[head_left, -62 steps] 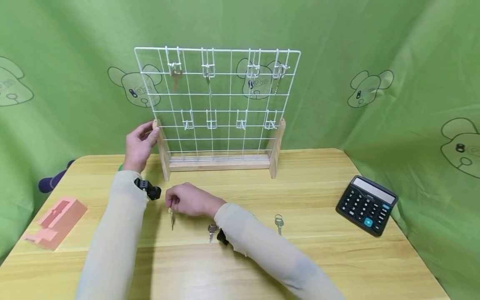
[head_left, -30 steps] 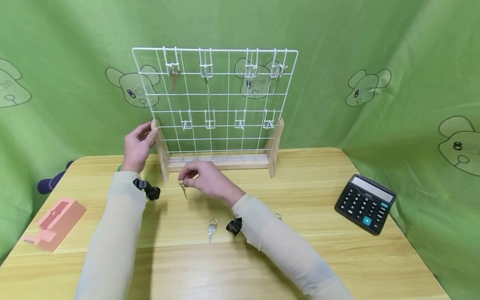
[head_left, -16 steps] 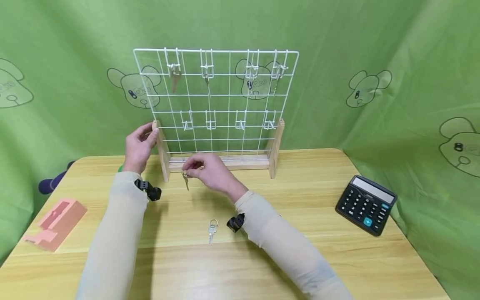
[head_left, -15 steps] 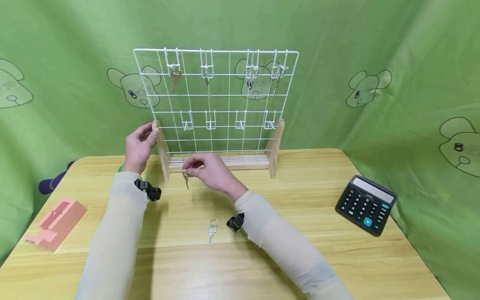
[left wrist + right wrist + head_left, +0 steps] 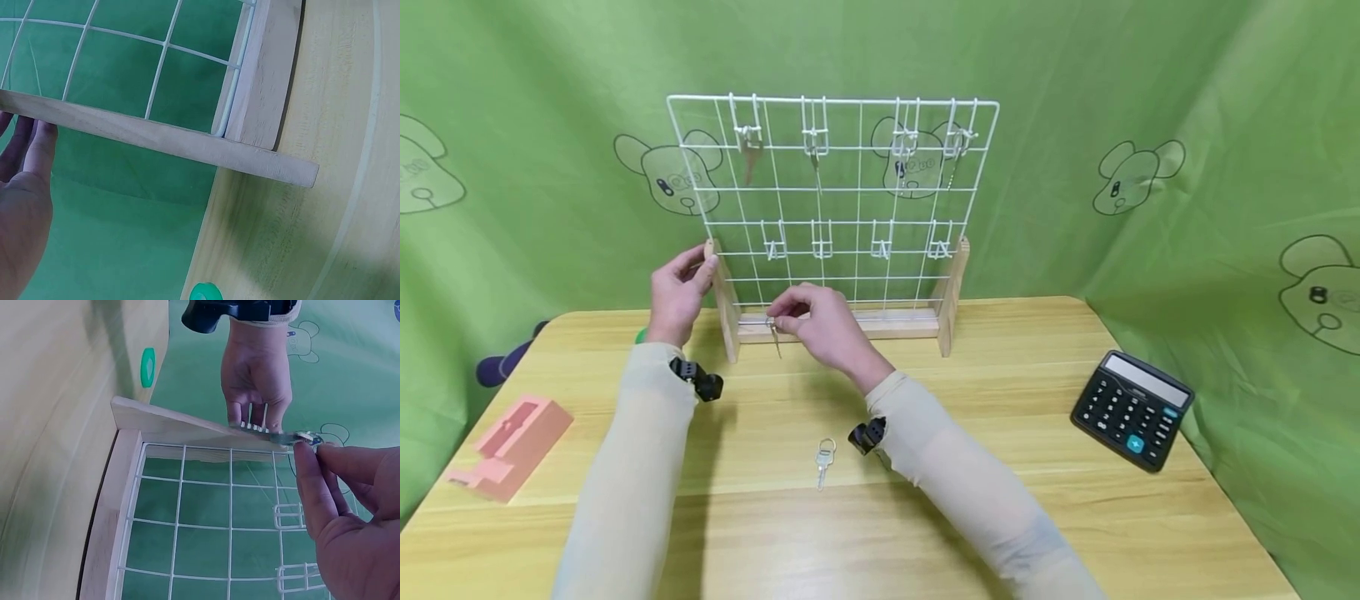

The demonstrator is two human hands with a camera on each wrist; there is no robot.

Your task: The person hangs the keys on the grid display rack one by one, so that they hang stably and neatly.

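My right hand (image 5: pixel 829 327) pinches a key (image 5: pixel 777 340) by its ring end, and the blade hangs down in front of the rack's wooden base. In the right wrist view the toothed key (image 5: pixel 265 432) sticks out from between thumb and finger. My left hand (image 5: pixel 676 293) grips the top of the left wooden post (image 5: pixel 724 302) of a white wire grid rack (image 5: pixel 859 188). Along the grid's upper row of hooks hang several keys, such as a reddish key (image 5: pixel 750 160). The lower row of hooks, including one hook (image 5: pixel 773 248) above my right hand, bears nothing.
Another key with a ring (image 5: pixel 822 463) lies on the table (image 5: pixel 760 533) in front of the rack. A black calculator (image 5: pixel 1133 410) stands at the right, a pink block-shaped holder (image 5: pixel 512 446) at the left. Behind the rack hangs a green curtain (image 5: pixel 1037 125).
My right hand has lifted the key from the table at the left and carried it up and slightly right, to the rack's base. The left hand keeps its place on the post.
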